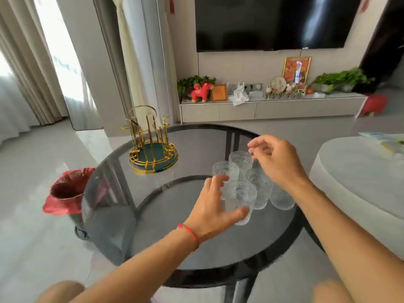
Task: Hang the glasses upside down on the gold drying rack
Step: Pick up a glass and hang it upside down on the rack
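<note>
Several clear embossed glasses stand upright in a cluster on the round dark glass table, right of centre. My left hand wraps around the nearest glass, thumb at its base and fingers behind it. My right hand hovers over the far side of the cluster with its fingers loosely curled, holding nothing; it hides part of one glass. The gold drying rack, with upright wire hooks on a round dark green tray, stands at the table's far left and has nothing hanging on it.
A bin with a red liner stands on the floor left of the table. A pale round pouffe sits to the right. Behind are a low TV cabinet with ornaments, a wall television and curtains.
</note>
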Tool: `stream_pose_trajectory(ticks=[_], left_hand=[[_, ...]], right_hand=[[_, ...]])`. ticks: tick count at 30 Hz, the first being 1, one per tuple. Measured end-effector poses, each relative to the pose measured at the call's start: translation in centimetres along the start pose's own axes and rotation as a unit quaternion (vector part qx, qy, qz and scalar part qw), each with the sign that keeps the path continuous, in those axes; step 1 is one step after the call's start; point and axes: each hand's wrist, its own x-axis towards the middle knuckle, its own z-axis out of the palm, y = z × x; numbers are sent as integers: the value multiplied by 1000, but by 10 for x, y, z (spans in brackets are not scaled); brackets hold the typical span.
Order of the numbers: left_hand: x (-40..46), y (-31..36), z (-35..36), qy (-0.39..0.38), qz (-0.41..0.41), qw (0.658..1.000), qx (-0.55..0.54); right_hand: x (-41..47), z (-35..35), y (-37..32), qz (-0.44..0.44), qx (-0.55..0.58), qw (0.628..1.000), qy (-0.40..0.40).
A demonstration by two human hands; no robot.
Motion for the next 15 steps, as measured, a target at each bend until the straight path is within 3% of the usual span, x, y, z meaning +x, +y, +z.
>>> stream_pose_trajectory(ticks=[3, 6, 11, 15], left_hand=[[-2, 15, 26, 22, -19, 997, 70], [6, 16, 48, 63, -66, 989, 119], [16, 0, 47, 83, -71, 992, 69], [15, -7, 1, 90, -96, 990, -52]], right_hand=[[-51, -9, 9, 41, 80, 995, 47], [-89, -4, 28, 68, 90, 993, 21], [-88, -3, 41, 47, 64, 997, -12], [-80, 5, 36, 41, 81, 993, -76]])
